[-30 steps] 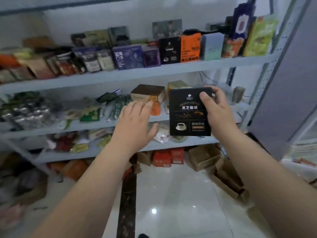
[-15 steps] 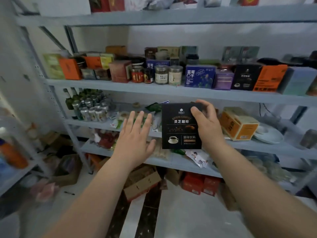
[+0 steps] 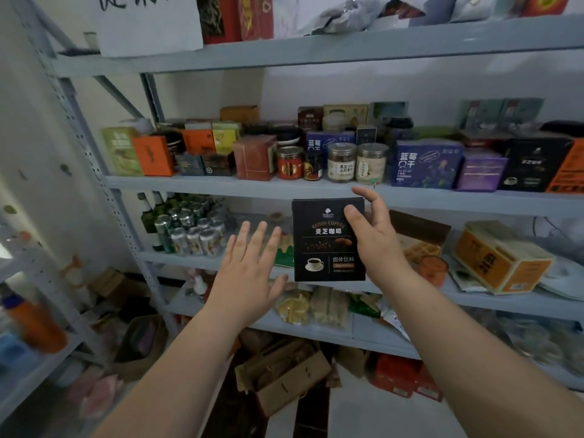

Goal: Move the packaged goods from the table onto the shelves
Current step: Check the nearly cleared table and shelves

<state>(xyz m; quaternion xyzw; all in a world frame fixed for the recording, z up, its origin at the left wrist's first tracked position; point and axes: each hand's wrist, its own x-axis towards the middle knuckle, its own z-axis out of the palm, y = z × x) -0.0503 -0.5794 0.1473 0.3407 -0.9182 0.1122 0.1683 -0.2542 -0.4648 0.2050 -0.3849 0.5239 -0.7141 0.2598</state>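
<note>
While right grip (image 3: 377, 248) pinches black coffee box (image 3: 322, 248) by its right edge, left grip (image 3: 249, 278) splayed open, just beside

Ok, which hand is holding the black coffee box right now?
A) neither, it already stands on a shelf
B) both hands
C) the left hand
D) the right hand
D: the right hand grips the black coffee box by its right edge, thumb on the front, in the air in front of the shelves. The left hand is spread open to the box's left and holds nothing.
</note>
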